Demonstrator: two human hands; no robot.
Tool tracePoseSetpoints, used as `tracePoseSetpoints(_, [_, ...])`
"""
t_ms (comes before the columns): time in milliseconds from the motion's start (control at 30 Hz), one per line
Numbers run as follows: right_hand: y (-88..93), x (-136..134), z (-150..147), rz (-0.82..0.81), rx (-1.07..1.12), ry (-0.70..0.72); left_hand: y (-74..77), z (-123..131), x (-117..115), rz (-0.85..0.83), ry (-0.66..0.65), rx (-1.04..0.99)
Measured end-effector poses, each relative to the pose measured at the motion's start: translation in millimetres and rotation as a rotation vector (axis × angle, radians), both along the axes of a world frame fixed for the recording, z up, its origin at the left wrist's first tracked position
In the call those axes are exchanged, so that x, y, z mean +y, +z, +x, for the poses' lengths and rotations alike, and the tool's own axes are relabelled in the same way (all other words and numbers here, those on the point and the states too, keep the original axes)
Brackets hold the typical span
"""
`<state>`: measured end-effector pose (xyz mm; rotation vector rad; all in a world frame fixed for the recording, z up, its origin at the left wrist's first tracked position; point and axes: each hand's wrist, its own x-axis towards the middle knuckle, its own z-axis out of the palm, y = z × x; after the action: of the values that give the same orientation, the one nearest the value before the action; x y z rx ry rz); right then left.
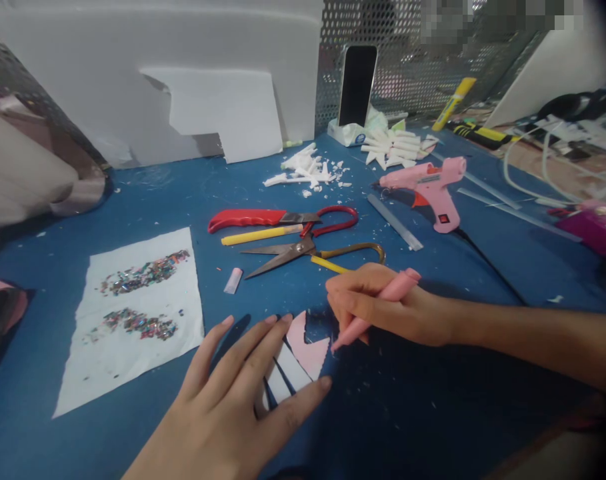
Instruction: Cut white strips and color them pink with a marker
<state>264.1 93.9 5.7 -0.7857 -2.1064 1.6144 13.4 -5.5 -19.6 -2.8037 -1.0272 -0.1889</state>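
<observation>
My left hand (243, 393) lies spread over a small white cutout (291, 370) on the blue table, its fingers and thumb on either side. Dark stripes cross the cutout, and its notched tail-like end (307, 350) is coloured pink. Part of the cutout is hidden under my palm. In my right hand (383, 307) is a pink marker (400, 285), gripped like a pen, its tip down beside the pink end. A small pinkish-white cap (233, 281) lies on the table beyond my left fingers.
Beyond my hands lie scissors (303, 248), a red-handled cutter (247, 219) and a yellow pen (260, 235). A pink glue gun (433, 187) with a cord rests at right. Paper with glitter flakes (193, 293) lies left; white scraps (307, 167) and a propped phone (357, 85) are behind.
</observation>
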Motion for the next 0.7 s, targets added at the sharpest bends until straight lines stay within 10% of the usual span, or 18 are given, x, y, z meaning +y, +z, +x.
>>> tracePoseSetpoints(700, [-0.2, 2.3, -1.6, 0.031, 0.004, -0.021, 0.6, 0.1, -0.6, -0.026, 0.007, -0.020])
